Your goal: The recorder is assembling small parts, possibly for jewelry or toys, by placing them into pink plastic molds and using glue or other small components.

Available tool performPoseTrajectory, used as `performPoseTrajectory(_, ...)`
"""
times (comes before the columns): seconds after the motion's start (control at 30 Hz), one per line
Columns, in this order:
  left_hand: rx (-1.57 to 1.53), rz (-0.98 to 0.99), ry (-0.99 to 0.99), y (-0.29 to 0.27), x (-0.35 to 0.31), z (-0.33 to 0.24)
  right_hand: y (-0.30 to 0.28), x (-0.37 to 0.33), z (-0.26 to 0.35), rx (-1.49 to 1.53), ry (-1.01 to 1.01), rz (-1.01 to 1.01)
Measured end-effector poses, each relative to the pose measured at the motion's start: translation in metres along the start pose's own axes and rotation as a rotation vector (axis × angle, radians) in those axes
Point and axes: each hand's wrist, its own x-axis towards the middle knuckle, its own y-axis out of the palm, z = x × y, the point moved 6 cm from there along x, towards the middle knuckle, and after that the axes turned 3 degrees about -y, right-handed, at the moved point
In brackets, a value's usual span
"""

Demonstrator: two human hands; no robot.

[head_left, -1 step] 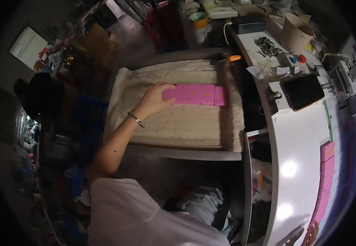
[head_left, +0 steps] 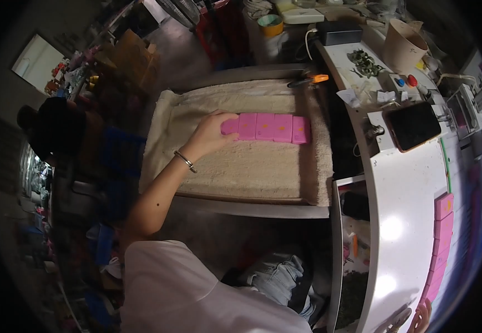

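Several things here keep us guessing, so we're going left to right. Out past nine o'clock, a dark, rounded shape [head_left: 49,129] sits in the gloom, and we can't say what it is. On to the left hand [head_left: 217,132], just off centre toward eleven: thumb and fingers are drawn in, pinching the left end of the first pink row [head_left: 266,127] and covering part of its end block. Over past four o'clock, the right hand [head_left: 420,318] is cut off by the lower edge. Its fingers touch the near end of the second pink row [head_left: 442,230], but how far they open, and whether they hold it, we cannot tell.

Containers, then! From centre up toward twelve we have the cloth-lined tray [head_left: 322,144], the first row lying across its cloth, right end beside the right wall. Just past twelve, a round orange tub [head_left: 270,25] shows something greenish inside, unclear to us. At four, the open drawer [head_left: 334,266] holds a black object [head_left: 355,205], something orange [head_left: 354,244] and a dark green mass [head_left: 353,299]. Near two, the beige pot [head_left: 403,47] stands on the white table [head_left: 402,191], its floor out of our sight.
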Motion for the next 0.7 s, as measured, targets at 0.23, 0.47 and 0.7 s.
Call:
performPoseTrajectory(0.23,0.114,0.158,0.015,0.022,0.006,0.045,0.012,0.003,0.037,-0.15,-0.05,0.101)
performPoseTrajectory(0.47,0.127,0.146,-0.152,0.01,-0.007,0.092,0.011,0.01,0.051,-0.271,-0.041,0.125)
performPoseTrajectory(0.7,0.097,0.113,-0.085,0.001,-0.006,0.102,0.015,0.006,-0.002,-0.229,-0.01,0.199)
